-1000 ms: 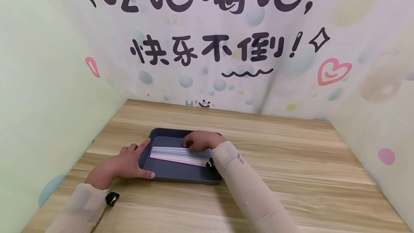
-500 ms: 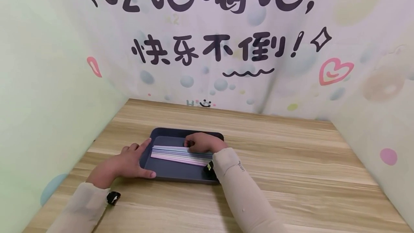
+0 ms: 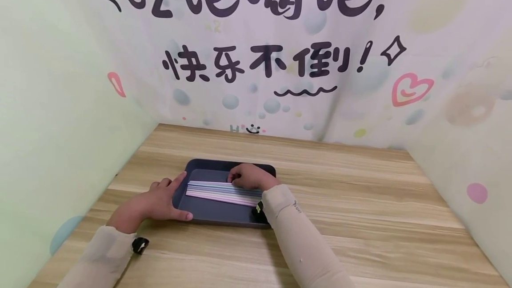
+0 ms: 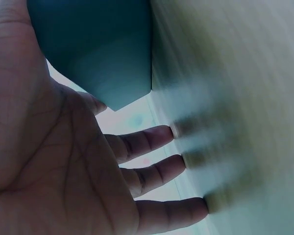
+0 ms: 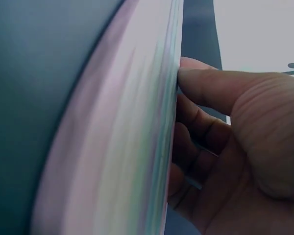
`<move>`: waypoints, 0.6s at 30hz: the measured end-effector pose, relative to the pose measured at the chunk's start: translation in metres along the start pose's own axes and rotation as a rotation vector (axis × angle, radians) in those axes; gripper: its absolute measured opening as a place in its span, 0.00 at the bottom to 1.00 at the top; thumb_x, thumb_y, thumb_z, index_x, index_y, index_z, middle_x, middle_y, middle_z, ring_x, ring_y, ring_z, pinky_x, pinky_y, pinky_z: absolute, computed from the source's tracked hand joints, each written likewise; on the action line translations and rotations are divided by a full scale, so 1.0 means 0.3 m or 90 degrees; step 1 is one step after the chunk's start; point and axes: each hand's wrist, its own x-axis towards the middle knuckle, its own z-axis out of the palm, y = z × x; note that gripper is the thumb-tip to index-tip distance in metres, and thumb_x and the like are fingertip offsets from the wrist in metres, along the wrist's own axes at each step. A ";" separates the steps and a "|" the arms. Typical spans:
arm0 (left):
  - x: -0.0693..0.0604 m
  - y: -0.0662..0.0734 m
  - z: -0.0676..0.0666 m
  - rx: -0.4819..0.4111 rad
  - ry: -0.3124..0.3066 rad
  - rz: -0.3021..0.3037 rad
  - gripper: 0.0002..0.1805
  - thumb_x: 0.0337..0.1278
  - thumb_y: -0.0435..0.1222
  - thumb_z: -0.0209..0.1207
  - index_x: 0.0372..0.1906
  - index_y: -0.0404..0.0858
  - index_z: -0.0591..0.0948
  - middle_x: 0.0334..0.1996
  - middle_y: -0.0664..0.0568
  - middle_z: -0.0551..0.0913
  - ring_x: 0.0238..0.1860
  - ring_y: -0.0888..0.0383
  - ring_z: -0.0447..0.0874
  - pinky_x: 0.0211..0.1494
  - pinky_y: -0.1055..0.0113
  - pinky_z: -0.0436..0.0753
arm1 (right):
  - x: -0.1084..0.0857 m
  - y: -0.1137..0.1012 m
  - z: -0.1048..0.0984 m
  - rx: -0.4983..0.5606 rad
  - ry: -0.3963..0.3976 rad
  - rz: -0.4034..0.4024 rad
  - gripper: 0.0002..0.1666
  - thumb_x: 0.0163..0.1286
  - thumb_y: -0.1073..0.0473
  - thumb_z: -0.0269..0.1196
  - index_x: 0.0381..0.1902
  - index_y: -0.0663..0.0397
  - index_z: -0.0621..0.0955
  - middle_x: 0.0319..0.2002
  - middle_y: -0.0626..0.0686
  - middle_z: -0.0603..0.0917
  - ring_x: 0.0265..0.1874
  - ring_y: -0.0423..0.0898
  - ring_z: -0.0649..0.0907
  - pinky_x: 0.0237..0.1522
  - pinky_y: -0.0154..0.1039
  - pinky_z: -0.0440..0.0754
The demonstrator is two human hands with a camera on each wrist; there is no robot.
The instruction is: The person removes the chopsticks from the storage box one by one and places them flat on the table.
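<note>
A dark grey rectangular tray [image 3: 224,217] lies on the table. Inside it, a flat row of thin pastel sticks [image 3: 220,191] runs lengthwise, in pink, white, green and blue. My left hand [image 3: 156,202] spans the tray's left end, its thumb at the near wall and index finger at the far left corner; in the left wrist view, three other fingertips touch the tabletop. Over the tray's far right part, my right hand [image 3: 251,177] pinches the row's far edge with curled fingers. The right wrist view shows the thumb tip [image 5: 188,78] against the outermost stick. My right wrist and sleeve hide the sticks' right ends.
The light wood table [image 3: 360,208] extends around the tray, widest on the right. A printed cloth backdrop [image 3: 256,101] with dark lettering hangs at the table's back edge. Pale walls [image 3: 60,114] close in the left and right sides.
My right wrist and forearm have shifted slightly, while the fingers stay at the row's far edge. The left hand and the tray hold their places.
</note>
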 end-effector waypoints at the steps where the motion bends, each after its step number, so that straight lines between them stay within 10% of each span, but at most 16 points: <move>1: 0.000 -0.001 0.001 0.000 0.000 0.000 0.71 0.36 0.68 0.71 0.78 0.36 0.47 0.62 0.22 0.62 0.59 0.26 0.61 0.50 0.33 0.73 | 0.000 -0.001 0.002 -0.002 0.004 -0.001 0.09 0.75 0.64 0.57 0.43 0.53 0.86 0.29 0.46 0.78 0.24 0.41 0.71 0.31 0.35 0.70; 18: -0.004 -0.002 0.005 0.005 0.008 0.006 0.70 0.37 0.68 0.70 0.78 0.36 0.47 0.61 0.23 0.63 0.59 0.26 0.62 0.50 0.33 0.73 | 0.024 0.011 0.038 -0.066 0.053 -0.027 0.09 0.75 0.62 0.59 0.45 0.50 0.86 0.38 0.44 0.83 0.30 0.40 0.76 0.36 0.35 0.75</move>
